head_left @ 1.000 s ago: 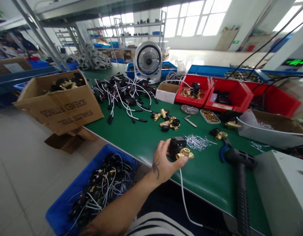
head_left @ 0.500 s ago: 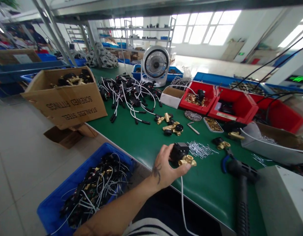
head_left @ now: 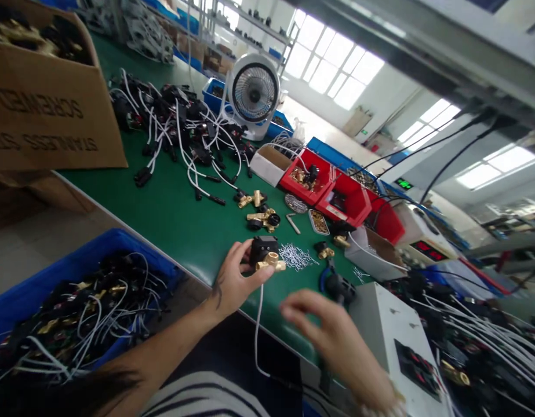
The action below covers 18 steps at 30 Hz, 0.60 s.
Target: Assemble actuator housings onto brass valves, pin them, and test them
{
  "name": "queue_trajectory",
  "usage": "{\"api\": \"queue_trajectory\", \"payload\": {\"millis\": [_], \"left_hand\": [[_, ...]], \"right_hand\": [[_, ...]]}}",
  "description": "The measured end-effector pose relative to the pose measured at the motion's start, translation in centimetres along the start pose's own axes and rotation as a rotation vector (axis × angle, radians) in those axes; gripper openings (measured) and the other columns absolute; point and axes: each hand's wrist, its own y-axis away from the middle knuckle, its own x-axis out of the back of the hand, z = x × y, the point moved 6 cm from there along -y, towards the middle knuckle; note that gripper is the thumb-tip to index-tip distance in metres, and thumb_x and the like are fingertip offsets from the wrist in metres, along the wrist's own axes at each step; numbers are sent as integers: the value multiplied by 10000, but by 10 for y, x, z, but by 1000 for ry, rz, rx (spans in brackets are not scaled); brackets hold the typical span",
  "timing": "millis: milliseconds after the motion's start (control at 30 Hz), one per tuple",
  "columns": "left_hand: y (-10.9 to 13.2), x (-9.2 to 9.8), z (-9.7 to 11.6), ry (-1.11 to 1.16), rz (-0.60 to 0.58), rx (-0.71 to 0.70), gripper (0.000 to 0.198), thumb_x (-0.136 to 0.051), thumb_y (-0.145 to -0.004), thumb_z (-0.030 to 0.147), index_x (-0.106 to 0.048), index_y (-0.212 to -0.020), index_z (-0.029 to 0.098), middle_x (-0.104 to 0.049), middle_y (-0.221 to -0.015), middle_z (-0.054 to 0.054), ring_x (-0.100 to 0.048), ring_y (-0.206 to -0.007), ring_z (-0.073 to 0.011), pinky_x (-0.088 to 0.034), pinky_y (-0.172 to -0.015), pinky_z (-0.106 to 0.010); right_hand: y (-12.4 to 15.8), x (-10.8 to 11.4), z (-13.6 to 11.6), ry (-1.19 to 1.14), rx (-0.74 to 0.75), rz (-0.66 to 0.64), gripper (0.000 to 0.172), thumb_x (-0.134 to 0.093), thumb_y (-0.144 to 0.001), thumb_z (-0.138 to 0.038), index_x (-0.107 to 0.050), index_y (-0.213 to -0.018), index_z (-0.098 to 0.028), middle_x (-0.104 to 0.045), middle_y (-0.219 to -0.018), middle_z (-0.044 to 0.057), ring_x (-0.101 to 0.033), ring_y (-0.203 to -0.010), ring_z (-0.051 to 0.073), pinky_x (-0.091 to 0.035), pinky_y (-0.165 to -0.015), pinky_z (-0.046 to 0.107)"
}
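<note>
My left hand [head_left: 232, 281] is closed around a black and brass valve part [head_left: 266, 255] with a white cable hanging from it, held just above the green table [head_left: 175, 220]. My right hand [head_left: 332, 336] hovers low over the table's near edge, motion-blurred, with fingers that look stretched out and nothing in them. A pile of small metal clips [head_left: 295, 256] lies just right of the valve part. Loose brass fittings [head_left: 261, 217] sit beyond it.
A blue bin [head_left: 28, 289] of wired valves stands at lower left. A cardboard box [head_left: 41, 110] sits at the left, a tangle of black parts with white cables [head_left: 184, 139] and a fan [head_left: 254, 95] behind. Red bins [head_left: 337, 191] and a white machine [head_left: 393, 341] are at the right.
The view has swung right and tilted. My right hand has come into view at the bottom. My left hand still holds the valve part in about the same place.
</note>
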Motion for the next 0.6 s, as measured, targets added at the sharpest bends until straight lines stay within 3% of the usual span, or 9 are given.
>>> {"api": "queue_trajectory", "payload": {"millis": [133, 267, 400, 600], "left_hand": [[1, -1, 3, -33, -39, -8, 527, -706, -752, 386, -553, -1214, 185, -490, -1031, -36, -559, -987, -176, -587, -808, -292], [3, -2, 6, -66, -74, -33, 559, -721, -734, 373, -542, -1226, 176, -489, -1030, -35, -557, -991, -172, -584, -826, -296], [3, -3, 7, -100, -81, -72, 595, -732, -716, 362, -525, -1245, 185, -490, -1046, -35, -568, -1015, -181, -582, -844, -318], [9, -6, 19, -161, -108, -104, 584, -722, -728, 328, -519, -1265, 220, -491, -1072, -32, -573, -1034, -176, -570, -842, -307]], "right_hand": [[-28, -7, 44, 123, -282, 35, 174, -607, -926, -312, -624, -915, -139, -640, -869, 18, -625, -799, 151, -538, -756, 354], [-52, -27, 65, 155, -394, -23, 169, -632, -908, -304, -627, -890, -136, -642, -883, 18, -625, -819, 155, -531, -774, 361], [-54, -30, 63, 75, -419, -6, 195, -618, -918, -329, -628, -865, -141, -646, -870, 17, -623, -802, 149, -527, -767, 351], [-28, -1, 36, -290, -322, 188, 179, -617, -880, -337, -626, -924, -164, -646, -780, 0, -625, -699, 146, -515, -709, 321]]}}
